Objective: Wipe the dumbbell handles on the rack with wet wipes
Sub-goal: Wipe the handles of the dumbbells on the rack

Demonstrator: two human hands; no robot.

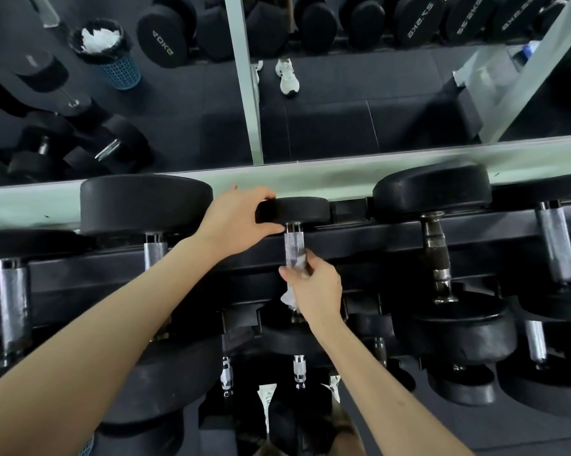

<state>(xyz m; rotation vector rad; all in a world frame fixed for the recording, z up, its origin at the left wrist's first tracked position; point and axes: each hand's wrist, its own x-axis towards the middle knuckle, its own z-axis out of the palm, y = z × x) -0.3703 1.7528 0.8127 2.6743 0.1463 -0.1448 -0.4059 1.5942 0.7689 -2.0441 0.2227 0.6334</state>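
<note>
Two hands at frame centre, left hand (234,218) gripping the small dumbbell's far head (297,210), right hand (313,284) pinching a wet wipe (290,296) around its knurled handle (293,248), on the rack (359,255).

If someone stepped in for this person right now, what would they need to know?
Left hand: grips the small dumbbell's far head.
Right hand: holds the wet wipe around that dumbbell's handle, toward its near end.
Done: the frame does not show which handles are already wiped.
To do: finish this handle, then the others on the rack.
</note>
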